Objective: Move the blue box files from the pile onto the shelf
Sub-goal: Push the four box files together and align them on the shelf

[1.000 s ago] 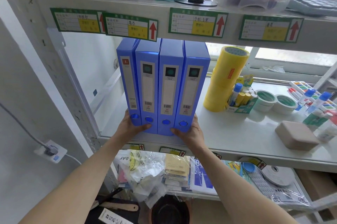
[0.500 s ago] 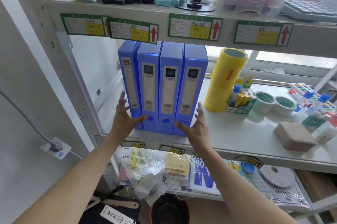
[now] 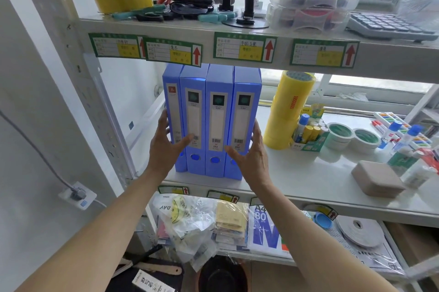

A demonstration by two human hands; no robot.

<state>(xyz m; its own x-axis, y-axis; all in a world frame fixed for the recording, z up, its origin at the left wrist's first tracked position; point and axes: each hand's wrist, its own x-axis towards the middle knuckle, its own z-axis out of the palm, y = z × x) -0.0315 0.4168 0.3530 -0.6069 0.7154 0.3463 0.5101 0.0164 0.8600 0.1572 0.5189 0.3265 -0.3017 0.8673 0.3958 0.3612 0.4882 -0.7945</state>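
Several blue box files (image 3: 217,120) stand upright, side by side, spines facing me, at the left end of the white middle shelf (image 3: 297,180). My left hand (image 3: 164,146) lies against the left side of the row, with its thumb across the front of the spines. My right hand (image 3: 251,156) presses the right side of the row, its thumb on the last spine. Both hands squeeze the row between them. No pile of files is in view.
Yellow tape rolls (image 3: 288,111) stand just right of the files, then a glue-stick box (image 3: 308,135), white tape rolls (image 3: 339,135), bottles and a beige box (image 3: 377,179). The upper shelf edge (image 3: 237,49) hangs right above the files. A metal upright (image 3: 95,106) stands to the left.
My hands pushed the files in at their base, then let go and opened. They have now risen and closed in on the two sides of the row.
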